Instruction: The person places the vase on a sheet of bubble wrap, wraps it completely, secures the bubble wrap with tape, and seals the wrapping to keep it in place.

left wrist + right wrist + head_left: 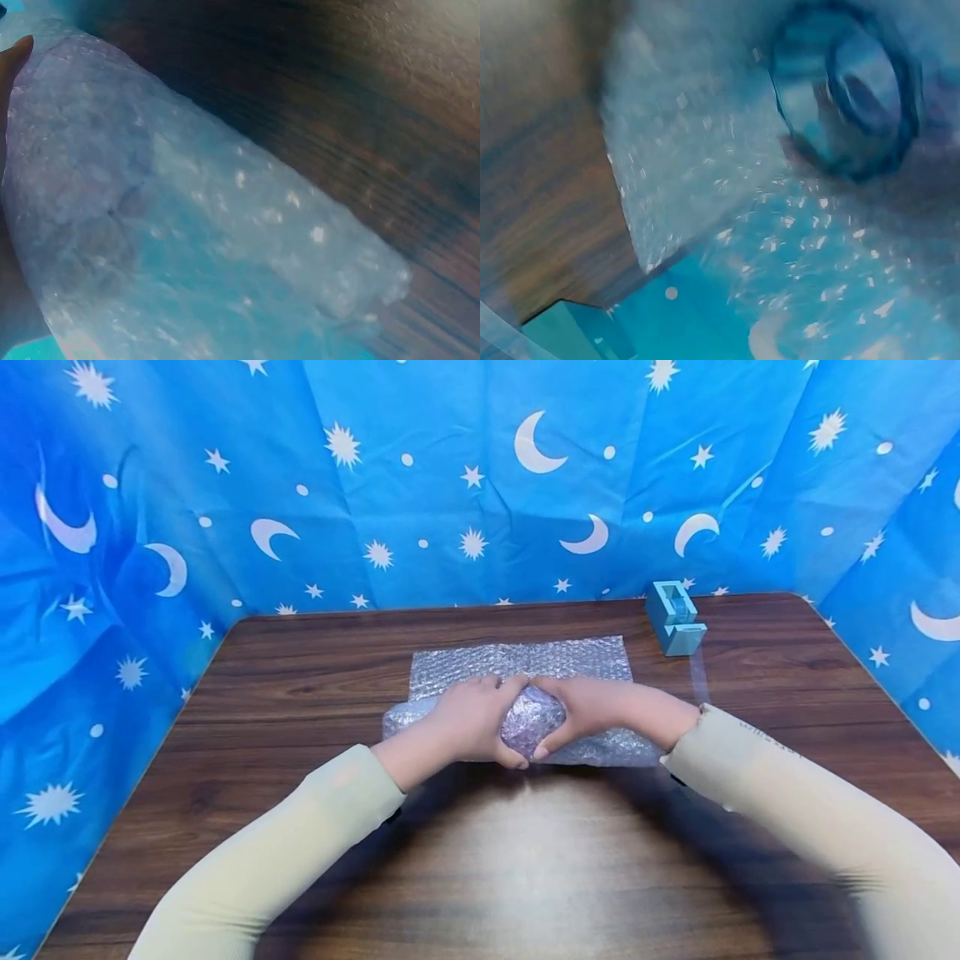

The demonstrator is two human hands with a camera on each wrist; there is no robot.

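Note:
A roll of clear bubble wrap (532, 720) lies around a glass-like object mid-table, and a flat part of the sheet (517, 662) spreads behind it. My left hand (476, 720) grips the roll from the left, my right hand (592, 708) from the right, fingers curved over its far side and thumbs on the near side. In the right wrist view, the round see-through rim of the glass-like object (909, 97) shows at the roll's end. Layers of bubble wrap (97, 165) blur its purplish body in the left wrist view. Its exact kind is unclear.
A light-blue tape dispenser (678, 620) stands at the back right of the brown wooden table (315, 677). From it a strip of clear tape (699, 675) hangs toward the right forearm. A blue curtain (450, 485) with moons and stars surrounds the table's back and sides.

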